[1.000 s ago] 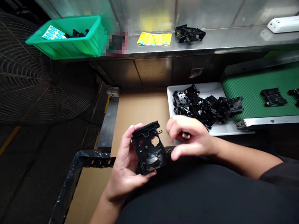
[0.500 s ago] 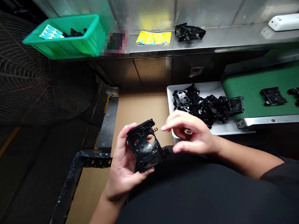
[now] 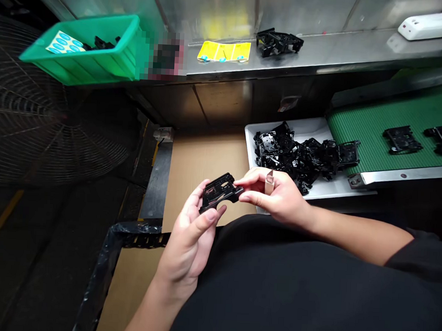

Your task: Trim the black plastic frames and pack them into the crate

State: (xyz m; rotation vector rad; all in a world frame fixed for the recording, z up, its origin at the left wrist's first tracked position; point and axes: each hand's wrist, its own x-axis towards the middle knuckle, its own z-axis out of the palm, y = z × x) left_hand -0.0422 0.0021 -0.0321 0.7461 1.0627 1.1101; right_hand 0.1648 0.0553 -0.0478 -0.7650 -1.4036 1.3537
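Note:
A black plastic frame (image 3: 219,189) is tilted in my left hand (image 3: 193,230), its edges between the thumb and the fingers. My right hand (image 3: 278,195) pinches the frame's right corner between thumb and index finger. A small tool with a light body and a short metal tip (image 3: 269,183) sticks up from the curled fingers of that hand. To the right, a white tray (image 3: 250,142) holds a pile of black plastic parts (image 3: 299,152). Beneath the hands lies a brown cardboard sheet (image 3: 207,152).
A green conveyor belt (image 3: 375,109) at the right carries black parts. On the metal shelf (image 3: 334,53) are yellow labels (image 3: 224,51), a black part (image 3: 279,42) and a white device (image 3: 430,26). A green bin (image 3: 89,64) and a large fan (image 3: 27,111) are at the left.
The frame has been turned in my left hand and now lies flatter. My right hand has moved onto its corner, and the small tool in that hand now shows.

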